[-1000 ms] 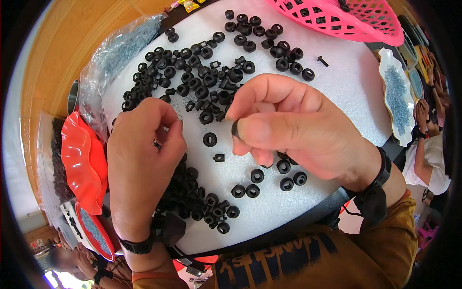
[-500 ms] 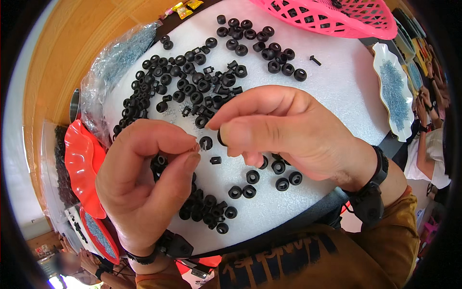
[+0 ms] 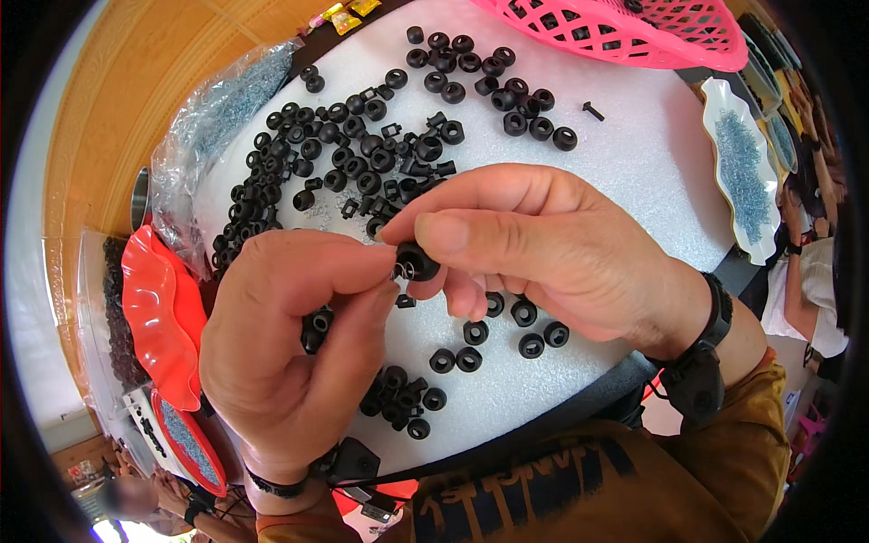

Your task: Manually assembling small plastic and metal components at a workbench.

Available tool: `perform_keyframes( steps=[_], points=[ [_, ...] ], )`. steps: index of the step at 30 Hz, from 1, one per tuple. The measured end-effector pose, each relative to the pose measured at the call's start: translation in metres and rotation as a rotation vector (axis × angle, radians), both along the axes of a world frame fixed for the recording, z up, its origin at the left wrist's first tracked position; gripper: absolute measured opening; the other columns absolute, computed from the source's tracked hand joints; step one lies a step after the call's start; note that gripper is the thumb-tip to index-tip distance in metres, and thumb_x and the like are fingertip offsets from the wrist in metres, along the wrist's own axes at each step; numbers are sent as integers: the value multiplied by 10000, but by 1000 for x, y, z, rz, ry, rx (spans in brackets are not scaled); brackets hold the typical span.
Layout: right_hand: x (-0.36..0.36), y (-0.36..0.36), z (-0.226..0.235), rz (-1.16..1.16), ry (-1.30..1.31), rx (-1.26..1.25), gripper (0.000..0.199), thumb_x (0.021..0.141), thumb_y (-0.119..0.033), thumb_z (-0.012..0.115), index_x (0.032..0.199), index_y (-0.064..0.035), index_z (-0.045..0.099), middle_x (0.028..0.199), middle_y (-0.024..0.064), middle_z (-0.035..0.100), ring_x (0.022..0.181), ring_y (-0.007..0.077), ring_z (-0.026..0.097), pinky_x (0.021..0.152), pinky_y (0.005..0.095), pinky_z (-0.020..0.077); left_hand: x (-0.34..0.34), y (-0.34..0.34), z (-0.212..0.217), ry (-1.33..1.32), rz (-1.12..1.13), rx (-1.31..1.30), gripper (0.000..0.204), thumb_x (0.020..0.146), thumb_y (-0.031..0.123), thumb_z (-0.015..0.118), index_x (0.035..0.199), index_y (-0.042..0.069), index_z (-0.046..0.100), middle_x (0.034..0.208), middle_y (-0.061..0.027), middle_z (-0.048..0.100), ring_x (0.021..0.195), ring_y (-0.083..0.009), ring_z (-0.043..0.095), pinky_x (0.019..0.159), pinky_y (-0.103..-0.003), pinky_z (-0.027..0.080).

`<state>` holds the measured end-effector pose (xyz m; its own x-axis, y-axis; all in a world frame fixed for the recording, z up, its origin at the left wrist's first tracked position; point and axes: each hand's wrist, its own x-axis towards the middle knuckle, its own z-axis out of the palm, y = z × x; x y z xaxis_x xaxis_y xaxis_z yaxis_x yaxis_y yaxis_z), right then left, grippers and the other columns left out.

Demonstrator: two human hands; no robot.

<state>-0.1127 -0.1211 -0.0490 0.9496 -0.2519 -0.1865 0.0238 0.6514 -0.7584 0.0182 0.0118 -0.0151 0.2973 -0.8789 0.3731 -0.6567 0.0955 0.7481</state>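
Observation:
Between the thumb and fingers of my right hand [image 3: 552, 244] is a round black cord lock shell [image 3: 419, 261], its opening facing left. The thumb and forefinger of my left hand [image 3: 294, 348] pinch a thin metal spring [image 3: 402, 271] at that opening; its coils show right against the shell. How far the spring is inside cannot be seen. Behind the fingers, a small black plunger piece [image 3: 406, 300] lies on the white foam-covered table [image 3: 625, 199]. More round black shells [image 3: 475, 333] lie just below my right hand.
Many black shells and plungers [image 3: 362, 163] are heaped at the left. A pink basket [image 3: 625, 41] stands at the far edge. Springs fill a white scalloped tray [image 3: 765, 163] at right and a plastic bag [image 3: 172, 163] at left. Red dishes [image 3: 163, 317] sit lower left; other people are beyond both sides.
My left hand has moved right, bringing the spring to the shell. My right hand has turned the shell so its opening shows toward the left hand.

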Motion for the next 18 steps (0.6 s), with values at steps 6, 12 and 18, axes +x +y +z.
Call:
perform_keyframes(
  steps=[6,12,18],
  points=[
    [-1,0,0,22,-13,10,245,886,-158,562,1066,3,598,839,43,626,653,92,566,629,226,468,1,-4,-3,-248,39,-103,249,645,-111,653,859,10,617,771,-80,601,669,-184,559,576,-254,432],
    [-2,-1,-3,21,-30,95,223,880,-153,571,1044,-7,605,839,40,625,668,88,576,613,223,462,0,-5,-6,-308,-15,-112,305,615,-98,691,892,15,632,781,-78,594,650,-183,525,544,-259,412],
    [-3,-1,2,26,-16,125,231,875,-168,581,1042,-10,606,826,30,622,665,90,583,595,214,457,-3,-2,-4,-258,41,-96,374,591,-83,716,934,32,619,788,-80,585,648,-187,515,543,-266,401]
  ],
)
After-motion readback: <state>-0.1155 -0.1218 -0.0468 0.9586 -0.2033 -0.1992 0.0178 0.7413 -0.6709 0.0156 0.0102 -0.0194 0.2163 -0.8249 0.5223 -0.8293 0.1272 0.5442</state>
